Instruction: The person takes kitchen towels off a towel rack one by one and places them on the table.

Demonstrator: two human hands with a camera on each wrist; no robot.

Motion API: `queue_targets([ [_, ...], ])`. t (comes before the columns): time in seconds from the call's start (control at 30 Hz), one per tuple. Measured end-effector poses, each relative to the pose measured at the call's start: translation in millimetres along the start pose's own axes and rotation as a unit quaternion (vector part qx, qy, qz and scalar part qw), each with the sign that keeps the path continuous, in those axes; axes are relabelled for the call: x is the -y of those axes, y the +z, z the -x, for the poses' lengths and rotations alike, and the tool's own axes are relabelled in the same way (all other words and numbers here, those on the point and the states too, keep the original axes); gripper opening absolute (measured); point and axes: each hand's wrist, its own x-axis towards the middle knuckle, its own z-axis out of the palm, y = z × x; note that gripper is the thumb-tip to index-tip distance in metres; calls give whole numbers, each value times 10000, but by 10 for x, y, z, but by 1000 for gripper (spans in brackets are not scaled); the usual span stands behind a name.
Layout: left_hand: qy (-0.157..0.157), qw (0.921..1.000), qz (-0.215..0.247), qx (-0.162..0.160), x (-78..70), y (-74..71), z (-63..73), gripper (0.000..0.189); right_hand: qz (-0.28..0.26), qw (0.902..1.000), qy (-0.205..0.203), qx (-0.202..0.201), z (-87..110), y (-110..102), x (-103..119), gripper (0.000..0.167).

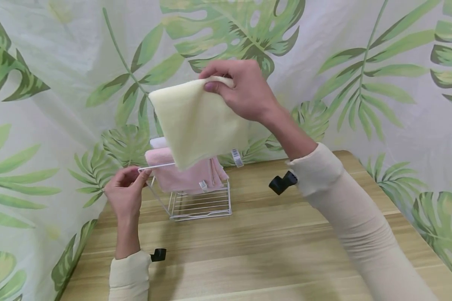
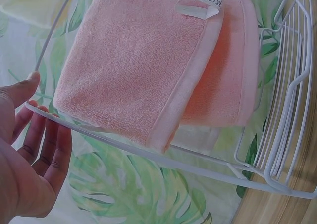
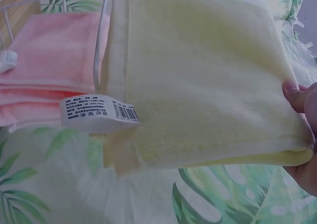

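Note:
My right hand (image 1: 245, 92) pinches the top fold of a pale yellow towel (image 1: 196, 121), which hangs down above a small white wire rack (image 1: 201, 215). In the right wrist view the yellow towel (image 3: 198, 80) shows its white label (image 3: 99, 112) with a barcode. With thumb and fingers, my left hand (image 1: 126, 188) holds the rack's front left top corner. A pink towel (image 1: 184, 177) is draped over the rack, its label (image 2: 200, 6) clear in the left wrist view. Behind it a white towel (image 1: 158, 143) shows in part; the yellow one hides the rest.
The rack stands on a wood-grain table (image 1: 248, 251) toward its back edge. A leaf-print cloth (image 1: 361, 83) hangs behind and at both sides. Black wrist mounts (image 1: 282, 182) stick out from both sleeves.

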Motion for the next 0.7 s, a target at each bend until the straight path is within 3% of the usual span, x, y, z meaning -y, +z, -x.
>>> queue_targets([
  [0.37,-25,9992,-393,-14,-26,-17,1,31,256,9975,610,-247,211,-276,-213,10],
  [0.7,-21,9992,-394,-29,-28,-5,-22,30,342,9953,697,-579,381,-452,-408,10],
])
